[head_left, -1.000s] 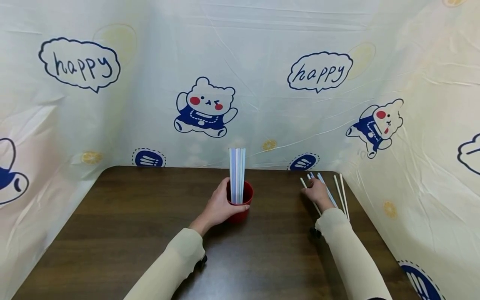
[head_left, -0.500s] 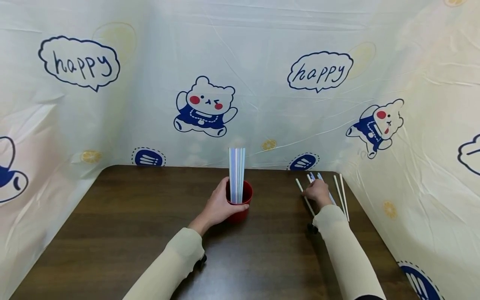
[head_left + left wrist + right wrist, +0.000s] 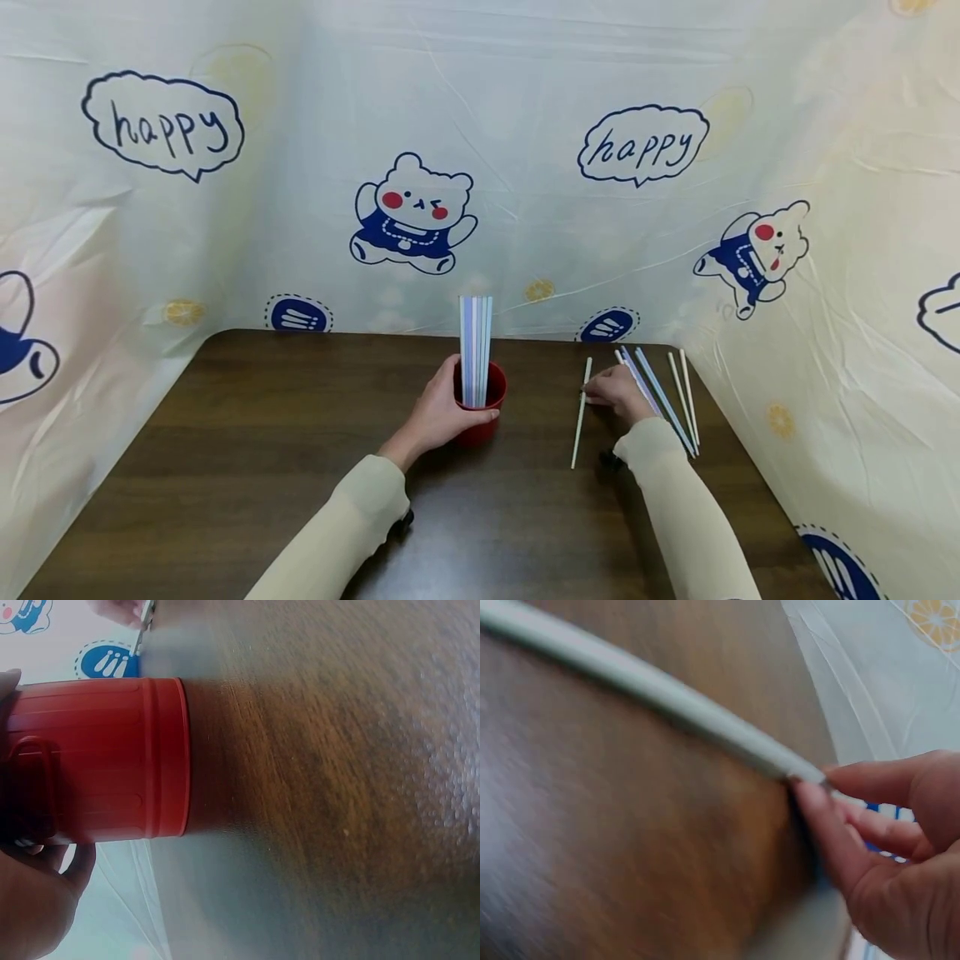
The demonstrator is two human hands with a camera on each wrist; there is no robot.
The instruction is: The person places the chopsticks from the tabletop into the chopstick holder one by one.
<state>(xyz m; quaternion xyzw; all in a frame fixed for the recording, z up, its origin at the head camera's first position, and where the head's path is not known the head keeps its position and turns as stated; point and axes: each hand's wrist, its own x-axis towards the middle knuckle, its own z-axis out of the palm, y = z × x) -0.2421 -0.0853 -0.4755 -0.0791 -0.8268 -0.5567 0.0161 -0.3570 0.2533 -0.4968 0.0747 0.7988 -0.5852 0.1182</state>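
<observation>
A red cup (image 3: 478, 429) stands upright mid-table, also filling much of the left wrist view as a red ribbed can (image 3: 97, 761). A bundle of pale blue, lilac and white straws (image 3: 476, 350) rises out of it. My left hand (image 3: 438, 408) grips the cup around its rim and side. To the right, my right hand (image 3: 618, 392) pinches a pale greenish-white straw (image 3: 580, 425) between thumb and fingertips. In the right wrist view this straw (image 3: 652, 686) runs from the pinch toward the upper left, low over the wood.
Several loose straws lie at the right: lilac and blue ones (image 3: 663, 400) beside my right hand, and white ones (image 3: 684, 396) near the edge. A brown wooden table (image 3: 262, 433) carries everything. Behind and at the sides hangs a printed curtain (image 3: 517, 150).
My right hand has moved left, carrying the pale straw away from the other straws and turning it nearly lengthwise. My left hand stays on the cup.
</observation>
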